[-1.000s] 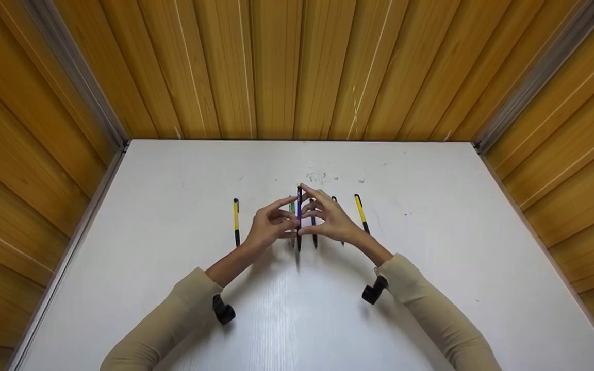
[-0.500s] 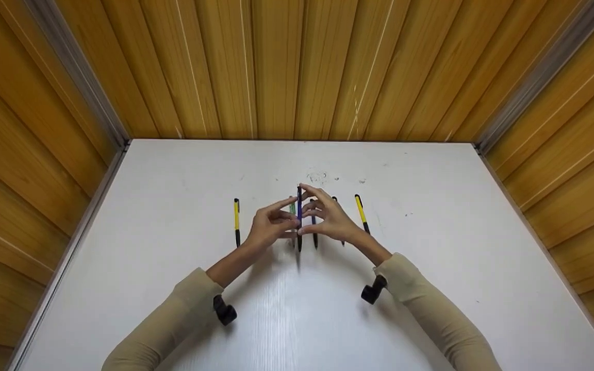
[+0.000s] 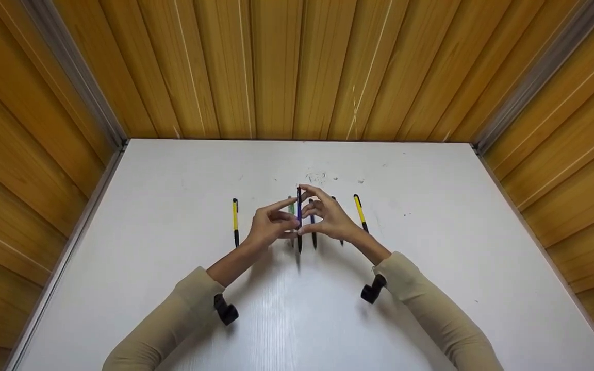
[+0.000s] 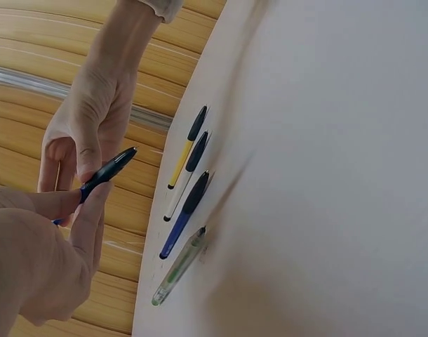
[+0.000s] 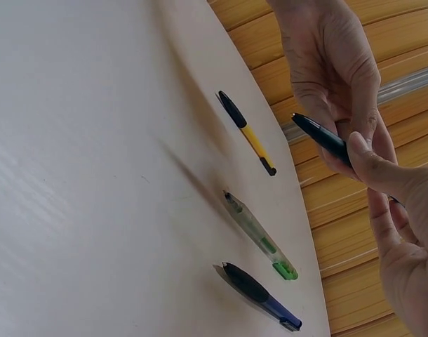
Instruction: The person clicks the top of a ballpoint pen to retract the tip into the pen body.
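Observation:
Both hands hold one blue pen (image 3: 299,242) with a black grip above the middle of the table, its tip toward the person. My left hand (image 3: 268,226) pinches it from the left between thumb and fingers, and my right hand (image 3: 332,219) pinches it from the right, index finger up at its far end. In the left wrist view the black grip and tip (image 4: 114,167) stick out past the fingers; most of the blue barrel is hidden. Under the hands lie a clear green pen (image 4: 179,268) and another blue pen (image 4: 184,216) with a black grip.
A yellow and black pen (image 3: 235,221) lies left of the hands, another yellow pen (image 3: 360,212) to the right. A white pen with a black grip (image 4: 186,175) lies beside the blue one. Wood-look panels (image 3: 276,67) border the white table (image 3: 173,175) at the back and sides.

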A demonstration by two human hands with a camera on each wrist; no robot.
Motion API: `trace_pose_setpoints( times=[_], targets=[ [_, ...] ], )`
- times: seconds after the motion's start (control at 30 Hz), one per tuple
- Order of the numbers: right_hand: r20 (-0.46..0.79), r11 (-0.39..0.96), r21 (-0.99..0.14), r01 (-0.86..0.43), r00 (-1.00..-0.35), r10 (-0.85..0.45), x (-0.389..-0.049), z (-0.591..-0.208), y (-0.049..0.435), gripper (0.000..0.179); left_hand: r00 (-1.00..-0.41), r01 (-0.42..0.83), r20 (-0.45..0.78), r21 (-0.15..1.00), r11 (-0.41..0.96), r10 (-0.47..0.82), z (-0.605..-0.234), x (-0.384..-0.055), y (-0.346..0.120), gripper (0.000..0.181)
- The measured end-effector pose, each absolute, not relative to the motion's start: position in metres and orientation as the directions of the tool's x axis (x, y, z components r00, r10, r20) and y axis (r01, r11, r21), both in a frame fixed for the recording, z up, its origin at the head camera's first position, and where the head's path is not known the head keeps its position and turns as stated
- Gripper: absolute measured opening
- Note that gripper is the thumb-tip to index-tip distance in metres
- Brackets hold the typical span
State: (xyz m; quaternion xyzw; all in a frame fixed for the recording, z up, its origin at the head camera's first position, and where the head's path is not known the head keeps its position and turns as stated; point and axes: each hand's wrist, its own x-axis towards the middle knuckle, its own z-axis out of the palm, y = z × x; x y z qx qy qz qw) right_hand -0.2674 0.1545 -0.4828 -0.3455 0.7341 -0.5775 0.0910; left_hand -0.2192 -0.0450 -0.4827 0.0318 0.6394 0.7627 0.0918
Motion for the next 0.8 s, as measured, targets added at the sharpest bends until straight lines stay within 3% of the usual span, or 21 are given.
trace_pose_setpoints(
  times=[0.4, 0.8],
  targets=[
    [0.245, 0.119, -0.913, -0.391, -0.756, -0.607, -0.2655, -0.4824, 0.1544, 0.101, -0.98, -0.119, -0.089, 0.979, -0.166, 0.18, -0.4854, -0.2204, -0.0454, 0.061],
    [0.325, 0.142, -0.86, -0.49, -0.741, -0.587, -0.2643, -0.48, 0.1554, 0.106, -0.98, -0.045, -0.013, 0.986, -0.158, 0.198, -0.4825, -0.2263, -0.0431, 0.057]
  ],
)
